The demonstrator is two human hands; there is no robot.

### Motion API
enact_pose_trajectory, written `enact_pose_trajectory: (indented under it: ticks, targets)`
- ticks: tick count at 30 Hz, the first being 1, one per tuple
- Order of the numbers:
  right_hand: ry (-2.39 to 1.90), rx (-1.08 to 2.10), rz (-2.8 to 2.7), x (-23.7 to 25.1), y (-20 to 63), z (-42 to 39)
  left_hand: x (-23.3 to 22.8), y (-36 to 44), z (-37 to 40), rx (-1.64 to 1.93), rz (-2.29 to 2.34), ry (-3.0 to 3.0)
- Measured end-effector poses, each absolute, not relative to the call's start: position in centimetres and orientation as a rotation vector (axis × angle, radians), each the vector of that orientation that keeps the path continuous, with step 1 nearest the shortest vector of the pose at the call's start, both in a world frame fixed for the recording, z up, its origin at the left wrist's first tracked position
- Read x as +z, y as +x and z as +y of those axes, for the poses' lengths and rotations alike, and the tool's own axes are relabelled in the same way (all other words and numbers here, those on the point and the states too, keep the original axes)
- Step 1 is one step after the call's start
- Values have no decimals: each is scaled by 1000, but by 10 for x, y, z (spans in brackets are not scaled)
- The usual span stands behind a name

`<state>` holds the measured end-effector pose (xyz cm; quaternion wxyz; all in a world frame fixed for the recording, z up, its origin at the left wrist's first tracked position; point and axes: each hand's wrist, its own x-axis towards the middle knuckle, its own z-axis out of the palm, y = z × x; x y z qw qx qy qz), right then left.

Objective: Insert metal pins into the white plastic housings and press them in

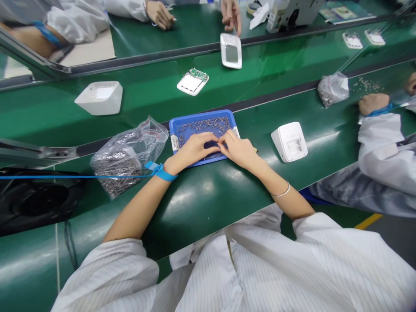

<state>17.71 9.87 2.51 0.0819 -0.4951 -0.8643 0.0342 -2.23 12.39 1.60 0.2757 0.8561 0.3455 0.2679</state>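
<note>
Nearest: white striped sleeves, both forearms bare, reaching forward over the green bench point(208, 199). Blue strap point(164, 173) on the left wrist, its cord running off to the left; thin bangle point(282, 193) on the right wrist.

Left hand point(191, 151) and right hand point(238, 150) meet over the near edge of the blue tray point(177, 125). Fingertips of both are bunched together and touching at the middle, seemingly pinched on something small; what it is cannot be made out.

Tray sits on the bench straight ahead, holding a scatter of small grey metal parts point(208, 125), mostly in its far half.

Left of the tray, just beside it: clear bag point(126, 156) full of the same kind of parts, slumped on the bench. Right of the tray, a little apart: white housing point(290, 141).

Beyond, on the green belt point(146, 93): white box point(99, 97) at left, an open unit point(193, 81) with circuit board showing at centre, a white unit point(231, 50) with a grey window further back.

Right side: a co-worker's hand point(372, 103) with blue strap, second bag point(333, 89) and loose parts near it. Far side: another person's two hands point(160, 15) on the bench.
</note>
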Motion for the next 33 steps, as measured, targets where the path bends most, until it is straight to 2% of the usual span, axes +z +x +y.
enact_pose_trajectory:
  ticks: [8,17,26,33]
  targets:
    - [-1393,216,-2553,28,184,100,21,-24,121,814,989,2170]
    - [-1292,43,-2550,22,191,102,36,-28,116,793,1026,2055]
    - [-1246,104,-2515,24,191,103,28,-29,116,784,991,1946]
    - [-1233,198,-2523,21,196,103,24,-27,118,651,1011,2222]
